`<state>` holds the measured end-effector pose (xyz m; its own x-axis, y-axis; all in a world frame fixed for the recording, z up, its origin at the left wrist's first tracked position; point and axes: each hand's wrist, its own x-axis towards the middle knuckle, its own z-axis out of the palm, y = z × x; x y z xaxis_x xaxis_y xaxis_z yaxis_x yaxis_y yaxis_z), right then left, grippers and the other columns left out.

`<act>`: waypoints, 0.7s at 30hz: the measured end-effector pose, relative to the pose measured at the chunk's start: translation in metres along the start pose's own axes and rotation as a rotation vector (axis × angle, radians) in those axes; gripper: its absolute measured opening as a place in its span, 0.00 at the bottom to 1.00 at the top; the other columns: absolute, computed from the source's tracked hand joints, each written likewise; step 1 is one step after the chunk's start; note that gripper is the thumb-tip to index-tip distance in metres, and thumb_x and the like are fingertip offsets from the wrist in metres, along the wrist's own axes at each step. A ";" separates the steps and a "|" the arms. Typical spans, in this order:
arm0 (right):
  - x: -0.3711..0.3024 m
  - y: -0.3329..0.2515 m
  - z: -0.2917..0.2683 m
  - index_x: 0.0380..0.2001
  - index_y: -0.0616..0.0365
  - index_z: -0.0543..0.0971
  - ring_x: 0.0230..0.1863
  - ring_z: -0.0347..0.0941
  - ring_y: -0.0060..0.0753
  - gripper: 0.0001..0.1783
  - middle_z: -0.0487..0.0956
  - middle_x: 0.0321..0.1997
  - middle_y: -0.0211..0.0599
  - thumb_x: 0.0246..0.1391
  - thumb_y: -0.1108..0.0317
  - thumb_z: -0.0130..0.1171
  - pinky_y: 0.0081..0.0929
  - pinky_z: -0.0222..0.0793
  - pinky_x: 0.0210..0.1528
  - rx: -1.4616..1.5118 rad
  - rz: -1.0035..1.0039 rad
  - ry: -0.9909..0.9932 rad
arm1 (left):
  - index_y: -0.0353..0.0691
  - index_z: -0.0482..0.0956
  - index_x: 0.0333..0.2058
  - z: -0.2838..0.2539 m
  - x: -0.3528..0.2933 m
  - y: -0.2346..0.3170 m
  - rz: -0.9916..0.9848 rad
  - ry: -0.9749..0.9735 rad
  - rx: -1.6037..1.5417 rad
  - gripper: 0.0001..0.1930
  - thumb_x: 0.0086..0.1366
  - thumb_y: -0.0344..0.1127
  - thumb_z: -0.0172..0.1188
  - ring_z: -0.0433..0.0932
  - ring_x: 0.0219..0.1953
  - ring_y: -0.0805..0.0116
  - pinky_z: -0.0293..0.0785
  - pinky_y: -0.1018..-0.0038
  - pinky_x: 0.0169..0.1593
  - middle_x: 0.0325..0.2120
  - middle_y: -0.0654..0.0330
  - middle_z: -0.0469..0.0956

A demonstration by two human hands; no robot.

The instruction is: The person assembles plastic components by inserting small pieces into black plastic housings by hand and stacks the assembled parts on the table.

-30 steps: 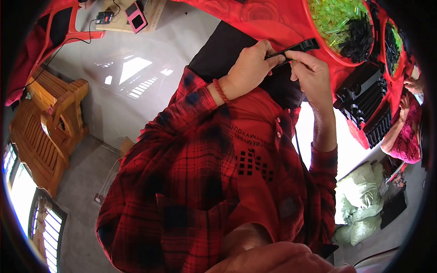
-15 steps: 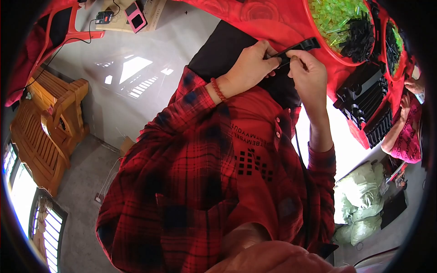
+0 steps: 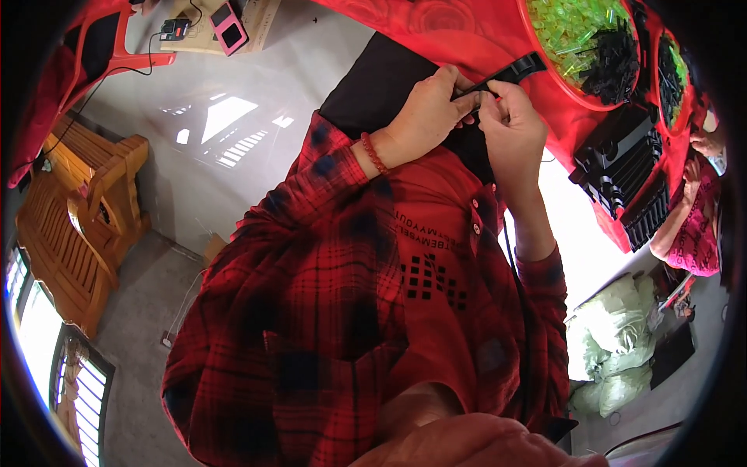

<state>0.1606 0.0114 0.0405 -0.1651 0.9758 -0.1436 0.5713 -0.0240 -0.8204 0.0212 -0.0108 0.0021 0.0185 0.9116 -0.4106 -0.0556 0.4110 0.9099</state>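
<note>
A long, narrow black plastic piece (image 3: 513,72) is held up over my lap, its wider, curved end pointing toward the red tub. My left hand (image 3: 426,111), with a red beaded bracelet at the wrist, grips its near end between thumb and fingers. Close against those fingertips, my right hand (image 3: 513,124) is closed in a pinch at the underside of the piece. Whatever sits between the right fingertips is hidden. The round red tub (image 3: 537,43) beyond my right hand holds yellow-green translucent bits (image 3: 572,35) and a heap of small black strips (image 3: 611,74).
Black ribbed plastic parts (image 3: 622,175) lie stacked on the red-covered table (image 3: 467,23) at right. Another person's arm (image 3: 675,222) reaches in beside a second tub (image 3: 686,105). Pale sacks (image 3: 618,335) stand lower right, a wooden chair (image 3: 74,226) at left.
My right hand has moved left and closer to my left fingertips. More of the black piece's curved end now shows above it. My left hand has hardly shifted.
</note>
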 end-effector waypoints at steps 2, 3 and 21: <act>-0.001 0.001 0.002 0.39 0.60 0.79 0.19 0.70 0.20 0.08 0.76 0.19 0.36 0.56 0.75 0.63 0.23 0.66 0.24 -0.055 -0.045 0.020 | 0.28 0.72 0.35 0.001 0.000 -0.002 0.010 -0.004 0.012 0.12 0.67 0.33 0.62 0.81 0.26 0.70 0.77 0.75 0.30 0.26 0.53 0.81; -0.001 0.000 0.003 0.38 0.60 0.78 0.19 0.71 0.22 0.07 0.76 0.19 0.36 0.56 0.75 0.63 0.24 0.67 0.24 -0.061 -0.072 0.020 | 0.28 0.72 0.36 0.001 -0.001 -0.003 0.024 0.009 -0.011 0.12 0.67 0.33 0.61 0.81 0.26 0.70 0.77 0.75 0.30 0.26 0.53 0.81; 0.012 -0.005 0.000 0.34 0.56 0.75 0.22 0.76 0.43 0.07 0.78 0.23 0.39 0.52 0.74 0.62 0.37 0.71 0.25 -0.424 -0.247 0.059 | 0.31 0.74 0.34 0.007 0.000 -0.001 -0.044 0.079 -0.192 0.10 0.65 0.31 0.64 0.79 0.23 0.76 0.76 0.78 0.27 0.24 0.59 0.80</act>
<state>0.1563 0.0234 0.0428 -0.2985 0.9519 0.0685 0.7996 0.2886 -0.5266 0.0280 -0.0115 0.0014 -0.0532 0.8865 -0.4596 -0.2459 0.4345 0.8664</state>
